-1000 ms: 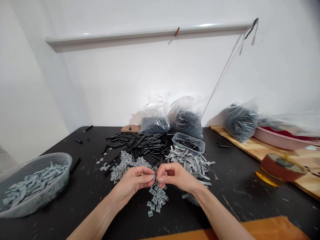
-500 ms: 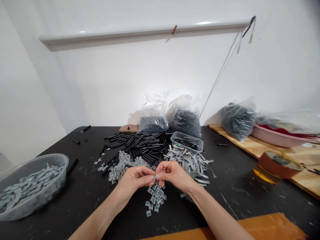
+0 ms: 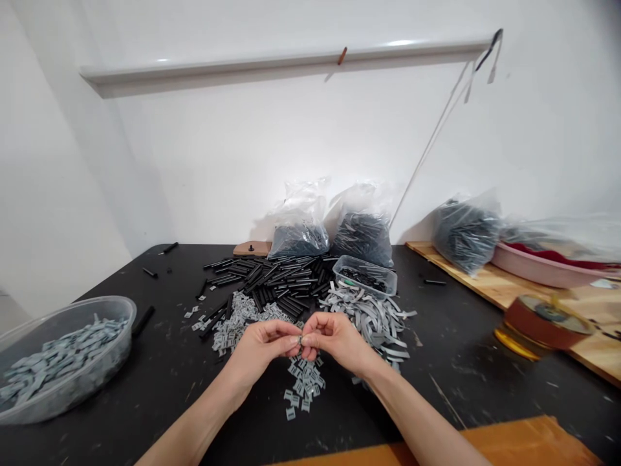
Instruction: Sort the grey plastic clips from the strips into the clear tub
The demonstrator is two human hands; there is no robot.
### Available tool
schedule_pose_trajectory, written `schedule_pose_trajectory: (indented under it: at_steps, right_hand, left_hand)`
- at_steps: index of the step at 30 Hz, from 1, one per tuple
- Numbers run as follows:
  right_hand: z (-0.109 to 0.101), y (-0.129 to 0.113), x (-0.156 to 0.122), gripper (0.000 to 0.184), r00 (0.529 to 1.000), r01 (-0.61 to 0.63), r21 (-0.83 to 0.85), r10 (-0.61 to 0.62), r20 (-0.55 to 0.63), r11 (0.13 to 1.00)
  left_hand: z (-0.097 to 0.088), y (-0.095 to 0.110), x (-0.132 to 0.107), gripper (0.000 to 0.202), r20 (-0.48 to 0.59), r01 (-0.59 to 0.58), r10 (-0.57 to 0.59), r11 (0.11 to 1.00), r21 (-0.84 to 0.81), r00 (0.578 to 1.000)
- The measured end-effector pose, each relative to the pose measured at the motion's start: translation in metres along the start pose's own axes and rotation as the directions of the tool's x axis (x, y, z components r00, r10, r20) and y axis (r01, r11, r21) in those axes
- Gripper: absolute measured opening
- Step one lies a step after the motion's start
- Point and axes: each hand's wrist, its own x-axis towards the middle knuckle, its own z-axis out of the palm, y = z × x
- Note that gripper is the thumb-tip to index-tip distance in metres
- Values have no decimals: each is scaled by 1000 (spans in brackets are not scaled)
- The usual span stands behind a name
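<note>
Fingertips of my left hand (image 3: 266, 346) and my right hand (image 3: 336, 338) meet over the middle of the table, both pinching one small grey plastic clip (image 3: 300, 340). Most of that clip is hidden by the fingers. Right below them lies a small heap of similar grey clips (image 3: 305, 382). Behind my left hand spreads a larger pile of pale grey clips (image 3: 235, 320). Grey curved strips (image 3: 376, 314) are heaped behind my right hand. Farther back, many black rods (image 3: 276, 275) lie in a loose pile.
A clear tub of grey parts (image 3: 129, 323) stands at the left. Behind the piles are a small clear box (image 3: 392, 285) and bags of dark parts (image 3: 298, 238). At the right are a wooden board (image 3: 466, 285), a pink basin (image 3: 528, 268) and a brown tape roll (image 3: 538, 323).
Both hands stay pinched together at the same spot, with only slight finger movement. The whole view has shifted a little.
</note>
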Motion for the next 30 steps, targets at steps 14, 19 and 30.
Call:
schedule_pose_trajectory:
  at_steps: [14,19,30]
  right_hand:
    - [0,-12,-3,24,999,-18,-53,17,-28,998]
    - [-1,-11,-3,25,999,-35,-58,34,-14,998]
    - [-1,0,0,20,1000,27,-65,-27,2,997]
  left_hand:
    - [0,1,0,22,-26,2,-4,999,-52,1000]
    - [0,-1,1,21,-18,3,-4,999,-43,1000]
    - [1,-5,1,23,-5,30,-31,998,-57,1000]
